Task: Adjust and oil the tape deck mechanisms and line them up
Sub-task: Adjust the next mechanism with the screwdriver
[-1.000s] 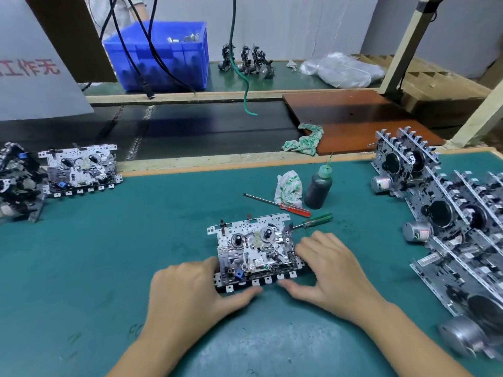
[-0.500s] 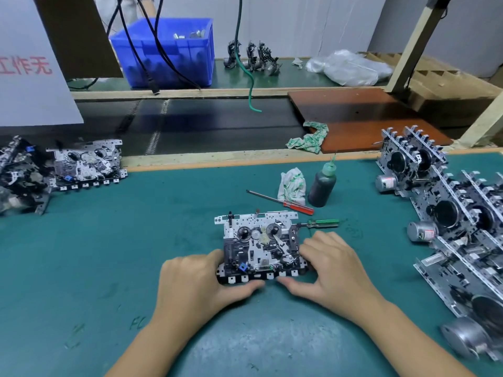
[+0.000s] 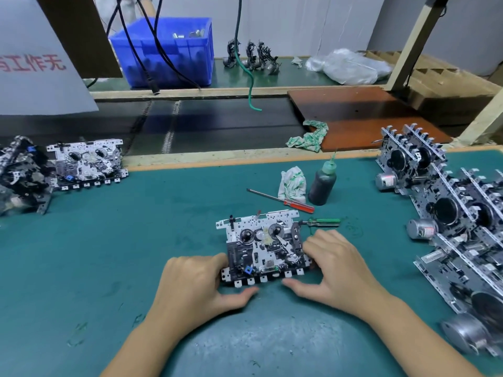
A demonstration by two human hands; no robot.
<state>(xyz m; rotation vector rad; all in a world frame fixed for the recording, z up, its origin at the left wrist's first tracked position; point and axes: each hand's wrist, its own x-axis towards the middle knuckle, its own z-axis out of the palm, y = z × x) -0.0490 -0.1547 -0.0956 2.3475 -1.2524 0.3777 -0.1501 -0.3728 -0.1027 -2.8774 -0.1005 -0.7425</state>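
The tape deck mechanism [image 3: 262, 247] is held flat on the green mat [image 3: 136, 240], centre front, gripped at its left edge by the left hand [image 3: 196, 284] and at its right by the right hand [image 3: 334, 265], fingers curled round it. The moving parts are best tested gently before the oil bottle [image 3: 322, 183] beyond is fetched.

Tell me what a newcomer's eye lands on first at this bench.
First, the tape deck mechanism lying flat mid-mat, gripped at its sides by the left hand and right hand. Next, the row of mechanisms standing on edge along the right. Behind the deck sit a dark oil bottle and a red-handled screwdriver.
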